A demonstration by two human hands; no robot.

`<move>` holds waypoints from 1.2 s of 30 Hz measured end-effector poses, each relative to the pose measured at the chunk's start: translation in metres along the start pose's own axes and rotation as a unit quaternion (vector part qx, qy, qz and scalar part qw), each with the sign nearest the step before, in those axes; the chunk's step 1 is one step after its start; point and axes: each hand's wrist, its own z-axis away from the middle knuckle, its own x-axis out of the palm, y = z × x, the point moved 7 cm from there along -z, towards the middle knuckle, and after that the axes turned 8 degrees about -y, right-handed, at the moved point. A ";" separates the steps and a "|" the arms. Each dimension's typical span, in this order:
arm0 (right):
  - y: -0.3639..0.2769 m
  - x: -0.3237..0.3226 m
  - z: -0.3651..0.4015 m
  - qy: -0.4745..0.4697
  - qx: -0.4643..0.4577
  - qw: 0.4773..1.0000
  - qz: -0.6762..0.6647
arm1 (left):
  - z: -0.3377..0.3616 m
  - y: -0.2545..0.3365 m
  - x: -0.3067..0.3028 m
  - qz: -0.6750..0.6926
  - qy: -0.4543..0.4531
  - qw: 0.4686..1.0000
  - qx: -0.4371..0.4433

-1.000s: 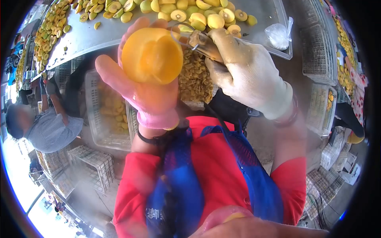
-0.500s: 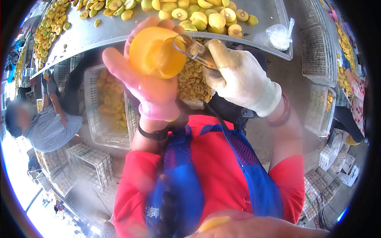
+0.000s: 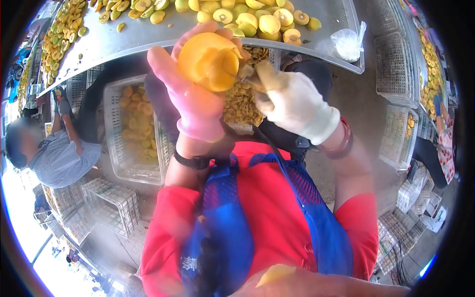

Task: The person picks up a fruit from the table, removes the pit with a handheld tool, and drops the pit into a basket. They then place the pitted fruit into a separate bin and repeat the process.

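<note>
An orange-yellow fruit piece (image 3: 209, 62) rests in my left hand (image 3: 198, 101), which wears a pinkish glove and curls round its back and underside. My right hand (image 3: 299, 101), in a whitish glove with a stained thumb and fingers, is closed round a small tool (image 3: 246, 73) whose metal end reaches the right side of the fruit; the tool is blurred. Below both hands, a crate of yellow-brown scraps (image 3: 242, 106) shows between my knees. Halved yellow-green fruits (image 3: 269, 24) lie on the metal table just beyond my hands.
The metal table (image 3: 133, 35) holds more fruit halves and a knotted plastic bag (image 3: 348, 43). A white crate of orange pieces (image 3: 111, 133) stands at left, near a seated person (image 3: 67, 158). Stacked crates (image 3: 396, 69) stand at right, with another person (image 3: 445, 148) at the edge.
My left hand has shifted right with the fruit and tilted. My right hand has moved slightly down, and the tool's looped metal end, clear before, is now mostly hidden against the fruit.
</note>
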 end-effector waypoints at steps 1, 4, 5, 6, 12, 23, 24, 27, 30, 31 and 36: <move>0.001 0.007 0.002 -0.010 0.001 1.000 -0.003 | 0.001 0.001 0.001 -0.010 0.009 1.000 -0.001; 0.002 0.010 0.003 -0.020 -0.004 0.997 -0.079 | 0.002 0.004 0.005 -0.029 0.014 0.999 0.004; 0.004 0.014 0.003 -0.016 -0.017 0.993 -0.118 | 0.002 0.004 0.006 -0.030 -0.003 1.000 0.004; 0.005 0.015 0.003 -0.011 -0.031 0.987 -0.155 | 0.000 0.005 0.008 -0.031 -0.022 0.999 0.005; 0.002 0.040 0.004 -0.187 0.061 0.883 -0.426 | 0.000 -0.003 0.014 -0.003 -0.013 1.000 0.006; -0.021 0.045 0.009 -0.292 0.114 0.651 -0.692 | -0.005 0.004 0.015 -0.025 -0.122 0.980 0.156; -0.020 0.047 0.008 -0.293 0.126 0.672 -0.668 | -0.006 0.002 0.012 -0.003 -0.109 0.986 0.129; -0.015 0.053 0.005 -0.278 0.142 0.686 -0.657 | -0.010 -0.004 0.004 -0.008 -0.080 0.995 0.057; -0.009 0.057 -0.002 -0.274 0.123 0.756 -0.582 | -0.013 -0.009 -0.010 -0.019 -0.017 0.999 0.028; -0.009 0.061 -0.006 -0.278 0.114 0.779 -0.551 | -0.010 -0.001 -0.016 -0.002 0.026 0.999 0.024; 0.053 0.088 0.011 -0.105 0.216 0.808 -0.537 | -0.024 0.039 -0.097 0.082 0.119 0.980 0.134</move>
